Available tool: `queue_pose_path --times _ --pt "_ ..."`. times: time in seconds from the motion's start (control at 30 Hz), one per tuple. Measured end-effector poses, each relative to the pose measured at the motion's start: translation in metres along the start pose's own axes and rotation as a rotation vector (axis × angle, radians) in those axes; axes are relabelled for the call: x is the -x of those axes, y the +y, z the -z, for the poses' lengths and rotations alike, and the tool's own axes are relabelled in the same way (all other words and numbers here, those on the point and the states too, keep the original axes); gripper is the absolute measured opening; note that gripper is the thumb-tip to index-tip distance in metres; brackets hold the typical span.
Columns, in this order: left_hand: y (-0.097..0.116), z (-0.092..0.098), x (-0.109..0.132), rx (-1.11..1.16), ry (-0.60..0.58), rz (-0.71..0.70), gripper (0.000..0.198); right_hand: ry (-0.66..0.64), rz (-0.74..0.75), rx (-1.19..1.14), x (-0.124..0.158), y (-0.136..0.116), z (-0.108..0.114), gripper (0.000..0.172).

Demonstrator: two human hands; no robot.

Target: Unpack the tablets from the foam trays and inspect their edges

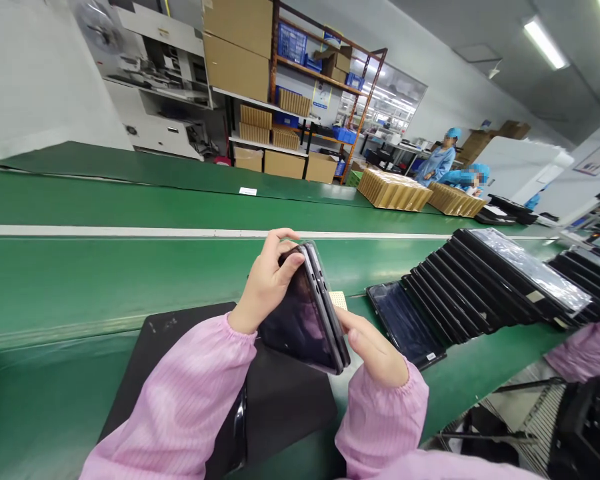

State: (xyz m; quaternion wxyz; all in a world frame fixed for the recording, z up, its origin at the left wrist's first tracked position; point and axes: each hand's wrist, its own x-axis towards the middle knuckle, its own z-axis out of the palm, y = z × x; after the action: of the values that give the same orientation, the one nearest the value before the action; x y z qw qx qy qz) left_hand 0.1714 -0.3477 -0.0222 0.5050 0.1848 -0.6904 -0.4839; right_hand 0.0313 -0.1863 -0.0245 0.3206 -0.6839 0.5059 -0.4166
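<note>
Both hands hold a dark tablet (303,320) tilted on edge above a black mat (180,333). My left hand (267,280) wraps its fingers over the tablet's top end and screen side. My right hand (373,347) grips the lower right edge from behind. A thin clear film or second panel lies against the tablet's back. A small perforated beige piece (338,299) lies on the green belt just behind the tablet. Both sleeves are pink.
A fanned row of dark tablets (460,293) leans across the green conveyor (105,280) to the right. Stacks of tan trays (393,189) sit further back, with people in blue coats (437,160) beyond. Shelves of cardboard boxes (280,100) stand behind the line.
</note>
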Motion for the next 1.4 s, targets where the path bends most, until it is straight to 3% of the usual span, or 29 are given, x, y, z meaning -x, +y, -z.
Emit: queue_pose_path --times 0.1,0.3,0.63,0.87,1.4 --pt "0.0 -0.001 -0.002 0.025 -0.001 0.027 0.061 0.033 0.034 -0.081 -0.001 0.001 0.001 0.056" --pt "0.007 -0.001 -0.004 0.053 -0.042 0.044 0.059 0.067 0.019 -0.075 0.0 0.001 0.005 0.049" --pt "0.008 -0.003 -0.004 0.012 0.004 0.029 0.054 0.128 -0.095 0.001 0.003 0.003 0.006 0.06" --pt "0.01 -0.004 -0.004 -0.003 0.001 0.038 0.052 0.103 -0.025 -0.08 0.002 0.001 0.006 0.045" --pt "0.006 -0.002 -0.003 0.007 0.01 0.048 0.059 0.052 0.031 -0.031 0.001 -0.001 0.007 0.054"
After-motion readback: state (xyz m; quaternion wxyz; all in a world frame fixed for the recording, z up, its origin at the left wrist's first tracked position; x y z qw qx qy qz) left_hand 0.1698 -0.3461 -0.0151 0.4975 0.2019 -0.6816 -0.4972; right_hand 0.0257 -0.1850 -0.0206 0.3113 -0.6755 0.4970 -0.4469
